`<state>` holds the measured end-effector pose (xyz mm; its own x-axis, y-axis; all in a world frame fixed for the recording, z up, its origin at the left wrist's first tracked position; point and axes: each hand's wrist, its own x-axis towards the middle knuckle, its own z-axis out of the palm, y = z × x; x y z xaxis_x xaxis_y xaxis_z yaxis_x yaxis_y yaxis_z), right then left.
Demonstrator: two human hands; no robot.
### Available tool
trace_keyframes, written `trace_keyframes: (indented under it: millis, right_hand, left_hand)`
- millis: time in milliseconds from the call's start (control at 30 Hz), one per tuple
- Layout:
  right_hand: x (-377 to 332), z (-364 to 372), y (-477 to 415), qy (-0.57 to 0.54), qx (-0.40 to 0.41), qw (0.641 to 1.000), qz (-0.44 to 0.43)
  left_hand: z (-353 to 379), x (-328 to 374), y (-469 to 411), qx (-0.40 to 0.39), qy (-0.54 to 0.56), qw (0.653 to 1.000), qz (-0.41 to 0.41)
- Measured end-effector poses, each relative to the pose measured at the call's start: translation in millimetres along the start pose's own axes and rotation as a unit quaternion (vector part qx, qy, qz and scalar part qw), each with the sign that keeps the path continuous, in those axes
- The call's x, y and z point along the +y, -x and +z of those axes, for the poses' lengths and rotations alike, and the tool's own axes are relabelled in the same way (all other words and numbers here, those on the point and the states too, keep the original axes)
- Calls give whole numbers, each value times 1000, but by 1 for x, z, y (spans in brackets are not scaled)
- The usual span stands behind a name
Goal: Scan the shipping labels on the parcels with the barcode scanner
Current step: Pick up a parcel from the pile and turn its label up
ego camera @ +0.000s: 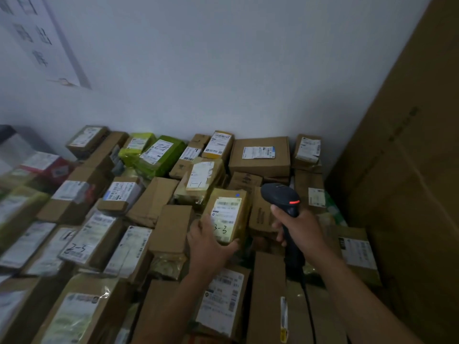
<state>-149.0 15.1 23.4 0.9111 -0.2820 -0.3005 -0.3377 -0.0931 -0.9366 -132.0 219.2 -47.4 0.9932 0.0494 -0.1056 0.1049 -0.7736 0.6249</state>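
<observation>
Tilting the tape-wrapped parcel up out of the heap is the job of my left hand. It grips the near lower corner, with digits along the left side and under the bottom edge. That way the shipping label, with "3-3" handwritten on it, faces the camera instead of lying flat among its neighbours. The parcel sits just below the middle of the frame, and I cannot tell whether its far end rests on the boxes behind. My right hand is clamped round the handle of the black barcode scanner, right of centre. The scanner's head is raised just beside the parcel's right edge, a red light glows on its back, and its cable drops towards the bottom of the frame. I judge it is held that close so a small turn of the wrist brings its window onto the barcode. No red line shows on the label, so I cannot say a read has happened. The other parcels lie mostly labels-up against the white wall, and a big cardboard carton fills the right side.
</observation>
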Motion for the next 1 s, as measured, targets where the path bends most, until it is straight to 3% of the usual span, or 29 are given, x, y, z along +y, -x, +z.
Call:
trace_keyframes:
  millis: [133,300,467,700,867,1000]
  right_hand:
    - [-4,2,7,11,9,1000,6]
    - [-7,2,16,6,10,1000,24]
    - [-5,2,19,13,15,999,31]
    - [4,1,20,3,11,999,38]
    - [13,-4,16,10,16,999,42]
    - [21,-6,13,17,20,999,43]
  left_hand:
    - [9,0,8,-22,-23,998,47]
    - [13,-6,2,2,-63,998,-22]
    - [23,-7,-14,-69,-110,991,-37]
    - [41,-9,-32,-212,-149,958,-120]
    - [50,-2,-50,-219,-115,967,-69]
    - [52,-1,-62,-235,-142,958,-89]
